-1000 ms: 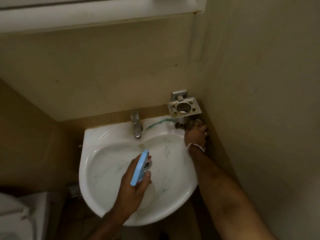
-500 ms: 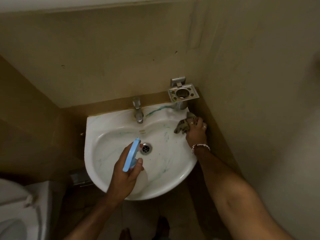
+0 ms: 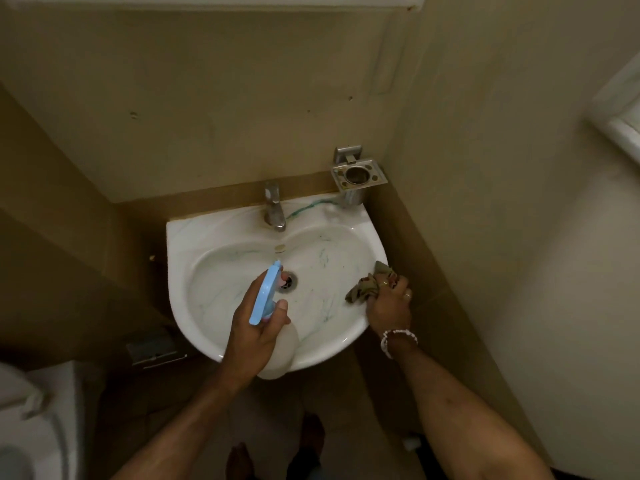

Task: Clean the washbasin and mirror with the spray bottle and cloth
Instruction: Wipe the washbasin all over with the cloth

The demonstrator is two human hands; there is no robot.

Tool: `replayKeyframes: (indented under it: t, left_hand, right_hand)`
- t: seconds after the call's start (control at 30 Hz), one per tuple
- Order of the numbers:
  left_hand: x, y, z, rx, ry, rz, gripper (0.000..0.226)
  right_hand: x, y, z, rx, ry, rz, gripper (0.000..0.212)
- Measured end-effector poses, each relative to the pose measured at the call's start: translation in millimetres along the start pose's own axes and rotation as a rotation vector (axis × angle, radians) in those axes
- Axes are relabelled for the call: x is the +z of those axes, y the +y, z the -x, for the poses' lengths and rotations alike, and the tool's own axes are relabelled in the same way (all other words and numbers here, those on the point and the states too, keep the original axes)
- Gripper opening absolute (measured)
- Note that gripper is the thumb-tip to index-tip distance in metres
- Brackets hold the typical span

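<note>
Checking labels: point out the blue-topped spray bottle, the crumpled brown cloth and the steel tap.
Blue-topped spray bottle (image 3: 265,295), head view, blue trigger head.
Crumpled brown cloth (image 3: 365,289), head view, bunched middle.
Steel tap (image 3: 274,209), head view, spout body.

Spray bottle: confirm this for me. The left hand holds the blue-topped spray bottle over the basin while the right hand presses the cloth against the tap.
Not quite. In the head view the right hand presses the cloth on the washbasin's right rim, well clear of the tap. The rest holds: the left hand holds the blue-topped spray bottle over the basin.
</note>
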State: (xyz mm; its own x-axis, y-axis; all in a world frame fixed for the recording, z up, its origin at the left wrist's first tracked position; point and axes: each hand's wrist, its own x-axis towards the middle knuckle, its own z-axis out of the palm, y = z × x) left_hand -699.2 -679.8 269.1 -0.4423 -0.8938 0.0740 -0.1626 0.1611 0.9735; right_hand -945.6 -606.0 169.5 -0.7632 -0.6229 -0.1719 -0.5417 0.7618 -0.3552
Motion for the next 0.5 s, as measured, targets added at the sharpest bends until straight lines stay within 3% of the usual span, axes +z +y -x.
replayKeyframes:
  t: [0.2,0.5]
  left_hand:
    - [-20.3,-8.2,8.0,0.029,-0.047,0.076,0.06]
    - [-58.1,-18.8,28.1,0.022,-0.055,0.129,0.047]
  right_hand:
    - [5.9,-7.4,50.2,-0.053,0.059,0.23,0.047]
    - [22.2,-42.4,100.9,-0.262,0.082,0.452,0.033]
